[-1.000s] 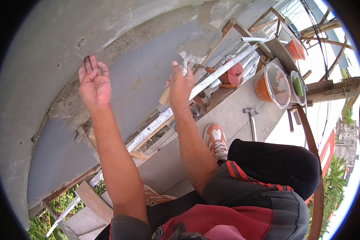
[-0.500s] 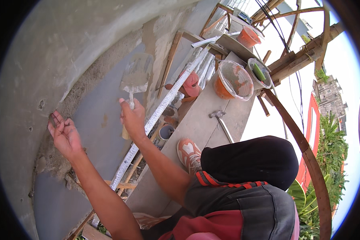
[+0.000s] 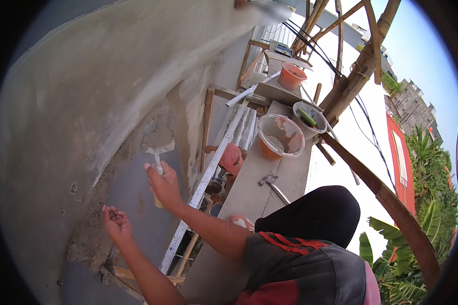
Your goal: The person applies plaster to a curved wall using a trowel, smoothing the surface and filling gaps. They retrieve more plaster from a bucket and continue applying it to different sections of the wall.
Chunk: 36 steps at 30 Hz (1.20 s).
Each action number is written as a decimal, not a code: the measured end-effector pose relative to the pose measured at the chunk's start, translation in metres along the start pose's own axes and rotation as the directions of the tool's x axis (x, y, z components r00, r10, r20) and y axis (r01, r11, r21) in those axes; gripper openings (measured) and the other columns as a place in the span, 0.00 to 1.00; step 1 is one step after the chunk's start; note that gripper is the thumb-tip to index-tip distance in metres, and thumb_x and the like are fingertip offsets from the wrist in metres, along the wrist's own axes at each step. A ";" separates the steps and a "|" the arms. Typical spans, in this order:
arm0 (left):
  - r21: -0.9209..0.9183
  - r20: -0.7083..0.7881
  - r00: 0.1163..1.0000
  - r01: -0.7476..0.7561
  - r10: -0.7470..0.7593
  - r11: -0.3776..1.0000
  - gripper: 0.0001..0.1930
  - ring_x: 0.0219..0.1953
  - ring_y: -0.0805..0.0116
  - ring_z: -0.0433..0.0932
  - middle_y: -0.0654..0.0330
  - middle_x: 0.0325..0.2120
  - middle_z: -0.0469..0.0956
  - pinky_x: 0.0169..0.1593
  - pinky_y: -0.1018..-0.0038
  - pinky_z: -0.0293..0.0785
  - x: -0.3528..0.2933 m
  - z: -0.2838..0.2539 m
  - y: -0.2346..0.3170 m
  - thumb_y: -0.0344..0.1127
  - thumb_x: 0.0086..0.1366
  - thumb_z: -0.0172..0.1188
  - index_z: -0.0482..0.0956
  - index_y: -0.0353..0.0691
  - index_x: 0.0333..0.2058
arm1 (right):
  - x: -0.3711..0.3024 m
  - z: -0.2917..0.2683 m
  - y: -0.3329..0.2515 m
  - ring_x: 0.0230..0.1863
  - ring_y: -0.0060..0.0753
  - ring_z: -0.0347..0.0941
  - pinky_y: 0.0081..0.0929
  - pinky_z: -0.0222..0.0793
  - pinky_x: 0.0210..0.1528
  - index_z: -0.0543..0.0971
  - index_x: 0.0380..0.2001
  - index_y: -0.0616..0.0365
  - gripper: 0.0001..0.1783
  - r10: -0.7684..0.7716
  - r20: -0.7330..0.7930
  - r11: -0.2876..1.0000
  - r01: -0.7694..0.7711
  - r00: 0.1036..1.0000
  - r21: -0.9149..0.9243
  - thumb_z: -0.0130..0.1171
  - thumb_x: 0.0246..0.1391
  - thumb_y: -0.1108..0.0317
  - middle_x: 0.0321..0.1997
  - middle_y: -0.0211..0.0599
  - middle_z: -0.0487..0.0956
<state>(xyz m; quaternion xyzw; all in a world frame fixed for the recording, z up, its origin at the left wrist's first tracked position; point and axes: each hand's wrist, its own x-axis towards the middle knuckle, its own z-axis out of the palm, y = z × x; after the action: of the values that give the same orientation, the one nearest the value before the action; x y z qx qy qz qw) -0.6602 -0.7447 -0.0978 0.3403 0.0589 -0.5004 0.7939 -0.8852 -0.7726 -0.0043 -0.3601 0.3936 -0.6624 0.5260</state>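
Note:
My right hand is closed round the handle of a plastering trowel. Grey residue coats the flat blade, which points up and away in front of the wall. Lower and to the left, my left hand is held palm up with its fingers half curled, and nothing shows in it. It is close to a rough band of mortar along the edge of the smooth grey plaster wall. Whether its fingertips touch the wall I cannot tell.
A hammer and an orange bucket stand on the plank. Beyond are a bucket holding a green tool and another orange bucket. A long metal straightedge slants past a person in a pink cap below. Another hand shows at the top.
My left hand has drawn away from the pitted spot on the wall, and its fingers have curled more. The trowel stays in my right hand. The whole view has shifted, and another hand appears at the top.

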 end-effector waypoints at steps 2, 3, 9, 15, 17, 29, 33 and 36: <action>0.040 -0.040 0.992 0.119 -0.118 0.992 0.11 0.34 0.77 0.78 0.71 0.32 0.78 0.37 0.75 0.69 0.001 -0.017 -0.027 0.46 0.75 0.68 0.82 0.46 0.43 | 0.030 0.005 -0.034 0.20 0.16 0.67 0.22 0.64 0.22 0.75 0.36 0.56 0.14 -0.057 0.057 0.998 0.055 0.997 0.038 0.65 0.70 0.58 0.23 0.24 0.72; 0.056 -0.067 0.982 0.183 -0.179 0.982 0.13 0.32 0.78 0.76 0.73 0.29 0.77 0.36 0.75 0.69 -0.001 -0.024 -0.041 0.49 0.75 0.68 0.81 0.47 0.39 | 0.044 -0.003 -0.048 0.21 0.20 0.69 0.25 0.66 0.24 0.76 0.38 0.59 0.16 -0.074 0.110 0.994 0.082 0.991 -0.070 0.65 0.70 0.56 0.24 0.27 0.74; 0.271 -0.140 0.967 0.246 -0.214 0.931 0.14 0.28 0.78 0.71 0.73 0.24 0.71 0.33 0.75 0.67 -0.005 -0.036 -0.097 0.51 0.76 0.67 0.79 0.50 0.36 | 0.083 -0.104 -0.129 0.36 0.52 0.79 0.46 0.75 0.44 0.78 0.42 0.71 0.32 -0.080 0.521 0.450 0.497 0.850 -0.742 0.63 0.64 0.43 0.33 0.50 0.80; 0.508 -0.007 0.999 0.045 -0.047 0.860 0.09 0.30 0.81 0.74 0.72 0.27 0.76 0.33 0.77 0.69 -0.026 -0.009 -0.160 0.39 0.72 0.72 0.80 0.46 0.38 | -0.003 -0.285 -0.169 0.37 0.64 0.81 0.53 0.76 0.46 0.81 0.42 0.67 0.26 0.388 0.448 0.427 0.273 0.806 -0.862 0.62 0.67 0.48 0.32 0.56 0.82; 0.639 0.061 0.994 0.033 -0.093 0.768 0.10 0.28 0.81 0.74 0.69 0.27 0.77 0.29 0.80 0.67 -0.040 0.000 -0.174 0.35 0.70 0.74 0.79 0.42 0.39 | -0.037 -0.335 -0.154 0.31 0.65 0.80 0.53 0.73 0.40 0.81 0.42 0.65 0.26 0.319 0.393 0.444 0.230 0.862 -0.866 0.65 0.68 0.47 0.27 0.58 0.80; 0.980 0.017 0.975 0.027 -0.222 0.195 0.10 0.24 0.80 0.71 0.68 0.25 0.75 0.28 0.79 0.67 -0.082 0.038 -0.189 0.38 0.73 0.68 0.81 0.37 0.42 | -0.104 -0.363 -0.030 0.39 0.68 0.80 0.50 0.76 0.46 0.77 0.51 0.64 0.22 0.288 0.051 0.635 -0.151 0.956 -0.758 0.63 0.66 0.55 0.36 0.60 0.82; 0.956 0.211 0.941 -0.142 -0.266 0.258 0.14 0.30 0.79 0.75 0.67 0.27 0.78 0.34 0.78 0.73 -0.074 0.020 -0.183 0.30 0.69 0.71 0.82 0.31 0.49 | -0.067 -0.363 -0.022 0.46 0.70 0.80 0.52 0.76 0.51 0.74 0.59 0.65 0.26 0.127 0.218 0.673 0.077 0.968 -0.735 0.63 0.68 0.56 0.42 0.61 0.82; 0.982 0.188 0.913 -0.177 -0.362 0.064 0.17 0.31 0.78 0.77 0.65 0.30 0.81 0.35 0.78 0.73 -0.086 0.032 -0.169 0.26 0.65 0.73 0.83 0.32 0.52 | -0.029 -0.358 -0.061 0.53 0.68 0.80 0.54 0.75 0.58 0.73 0.63 0.64 0.28 0.365 0.215 0.665 -0.092 0.906 -0.742 0.63 0.69 0.56 0.47 0.65 0.82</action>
<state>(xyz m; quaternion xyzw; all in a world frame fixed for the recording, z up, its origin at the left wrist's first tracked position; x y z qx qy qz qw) -0.8516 -0.7442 -0.1174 0.6766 -0.4340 -0.5112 0.3042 -1.2238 -0.6846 -0.1057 -0.5932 0.5636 -0.3094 0.4844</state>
